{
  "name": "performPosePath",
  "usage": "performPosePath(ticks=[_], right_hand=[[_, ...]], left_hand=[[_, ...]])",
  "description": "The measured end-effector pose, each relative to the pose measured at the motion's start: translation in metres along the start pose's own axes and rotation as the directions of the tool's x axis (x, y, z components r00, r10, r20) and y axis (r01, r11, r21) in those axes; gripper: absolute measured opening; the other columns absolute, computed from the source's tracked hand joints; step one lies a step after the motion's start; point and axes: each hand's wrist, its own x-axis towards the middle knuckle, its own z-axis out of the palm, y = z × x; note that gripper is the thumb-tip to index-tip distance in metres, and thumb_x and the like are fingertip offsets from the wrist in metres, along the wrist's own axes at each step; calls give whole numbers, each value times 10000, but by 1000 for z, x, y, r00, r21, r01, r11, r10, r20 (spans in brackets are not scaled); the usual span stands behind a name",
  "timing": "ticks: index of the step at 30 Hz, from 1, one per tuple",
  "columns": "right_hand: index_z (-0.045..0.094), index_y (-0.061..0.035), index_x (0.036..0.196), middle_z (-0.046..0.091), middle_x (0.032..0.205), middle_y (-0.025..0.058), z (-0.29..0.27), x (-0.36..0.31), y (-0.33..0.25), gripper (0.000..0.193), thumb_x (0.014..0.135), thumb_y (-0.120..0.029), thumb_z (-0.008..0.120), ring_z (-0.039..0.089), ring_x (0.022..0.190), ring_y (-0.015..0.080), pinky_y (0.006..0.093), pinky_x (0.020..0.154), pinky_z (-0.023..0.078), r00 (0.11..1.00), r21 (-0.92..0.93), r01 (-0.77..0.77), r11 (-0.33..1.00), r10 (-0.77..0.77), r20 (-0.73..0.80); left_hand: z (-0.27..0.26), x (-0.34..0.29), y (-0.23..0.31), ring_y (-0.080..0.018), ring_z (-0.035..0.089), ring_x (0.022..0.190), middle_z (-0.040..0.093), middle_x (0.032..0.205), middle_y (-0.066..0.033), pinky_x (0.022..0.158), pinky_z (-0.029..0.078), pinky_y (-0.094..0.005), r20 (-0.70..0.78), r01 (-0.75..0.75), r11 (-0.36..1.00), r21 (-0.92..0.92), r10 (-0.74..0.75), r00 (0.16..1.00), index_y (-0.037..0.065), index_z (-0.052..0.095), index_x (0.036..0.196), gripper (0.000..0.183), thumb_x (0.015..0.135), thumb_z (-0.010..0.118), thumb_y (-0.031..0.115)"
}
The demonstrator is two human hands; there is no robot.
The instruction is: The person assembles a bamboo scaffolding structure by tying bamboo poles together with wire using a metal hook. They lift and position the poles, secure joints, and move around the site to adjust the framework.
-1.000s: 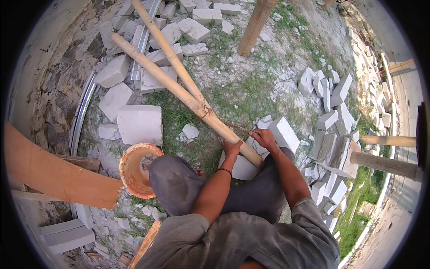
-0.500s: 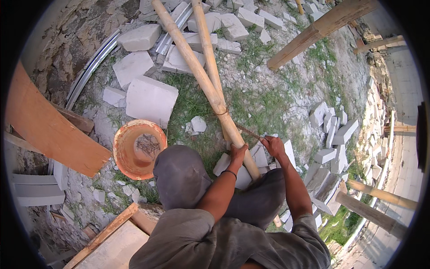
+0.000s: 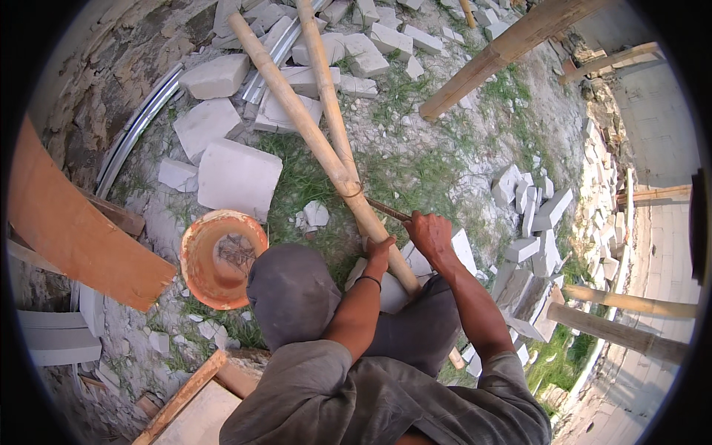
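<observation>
My left hand [image 3: 380,254] is wrapped round a thick bamboo pole [image 3: 293,115] low down, near my bent knee. In my closed right hand [image 3: 430,236] is a thin dark rod [image 3: 387,211], apparently metal. Its far end reaches to the pole, close to a thin brown tie [image 3: 351,191] looped round the bamboo. A second bamboo pole [image 3: 325,78] crosses behind the first and meets it near that tie. The rod's tip is too small to make out clearly.
An orange bucket [image 3: 194,259] with thin sticks or nails inside stands left of my knee. White broken blocks [image 3: 241,176] lie on the grass around. A curved-looking plywood sheet [image 3: 89,230] is at left. Upright timber posts [image 3: 504,63] and more block rubble [image 3: 545,252] are at right.
My right hand has moved up and turned, bringing the rod closer to the tie on the pole. The left hand keeps its hold. The whole view has shifted slightly.
</observation>
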Motion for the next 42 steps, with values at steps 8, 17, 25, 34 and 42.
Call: performPosePath(ticks=[8, 17, 25, 34, 42], right_hand=[[627, 46, 803, 616, 721, 250, 125, -10, 64, 358, 869, -302, 574, 615, 726, 409, 468, 656, 445, 772, 698, -432, 572, 634, -42], [665, 40, 833, 603, 621, 157, 120, -61, 97, 361, 846, -317, 610, 597, 590, 261, 391, 585, 446, 834, 632, -449, 632, 550, 42], [602, 16, 897, 642, 829, 266, 134, -79, 44, 359, 816, -332, 642, 633, 808, 432, 500, 719, 498, 875, 368, -484, 794, 422, 239], [637, -12, 858, 661, 850, 234, 111, -77, 40, 325, 827, -336, 625, 652, 814, 411, 494, 717, 516, 837, 341, -544, 766, 522, 162], [638, -9, 872, 651, 788, 244, 97, -88, 53, 298, 825, -303, 620, 639, 763, 428, 522, 695, 503, 751, 461, -600, 654, 659, 41]], left_hand=[[3, -54, 42, -304, 609, 996, 600, 1122, -190, 844, 482, -394, -340, 42, 920, 391, 102, 935, -29, 506, 1194, 631, 670, 807, 152], [11, -72, 59, -391, 571, 1018, 551, 1130, -224, 876, 476, -462, -425, 140, 781, 609, 171, 889, -54, 461, 1204, 779, 659, 802, 387], [9, -64, 83, -385, 461, 1140, 459, 1170, -233, 917, 436, -467, -482, 134, 625, 769, 429, 764, -72, 379, 1242, 814, 720, 748, 431], [-16, -21, 72, -388, 592, 1003, 573, 1120, -264, 880, 465, -447, -186, -162, 908, 387, 248, 951, -79, 419, 1173, 681, 745, 741, 342], [23, -76, 99, -360, 574, 956, 572, 1023, -160, 796, 461, -488, 544, -579, -97, 810, 492, 679, 27, 537, 1079, 387, 778, 685, 219]])
